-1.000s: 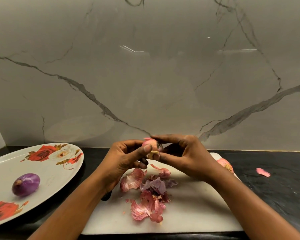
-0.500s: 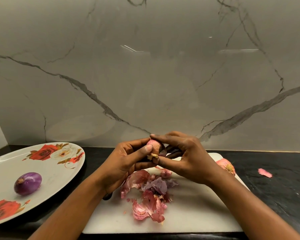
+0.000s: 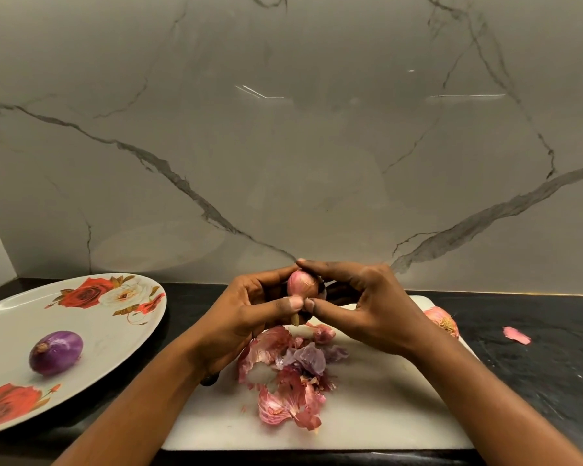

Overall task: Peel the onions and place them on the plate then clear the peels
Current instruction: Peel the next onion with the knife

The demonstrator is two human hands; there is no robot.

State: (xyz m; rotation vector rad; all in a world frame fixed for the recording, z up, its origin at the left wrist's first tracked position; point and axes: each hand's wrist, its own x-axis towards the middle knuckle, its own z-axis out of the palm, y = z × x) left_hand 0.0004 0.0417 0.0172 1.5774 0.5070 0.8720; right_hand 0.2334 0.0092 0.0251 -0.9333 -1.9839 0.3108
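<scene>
Center frame, over cutting board [image 3: 384, 415]: left hand [image 3: 249, 317] and right hand [image 3: 367, 307] both pinch one onion [image 3: 302, 284].
Risk: slick bulb slips from fingertips, flakes scatter off board. Counts: one plate [image 3: 122, 334] with one peeled onion [image 3: 55, 353], one peel pile [image 3: 283, 364], one unpeeled onion [image 3: 443, 319] right of it, one stray peel [image 3: 516, 335] far right.
</scene>
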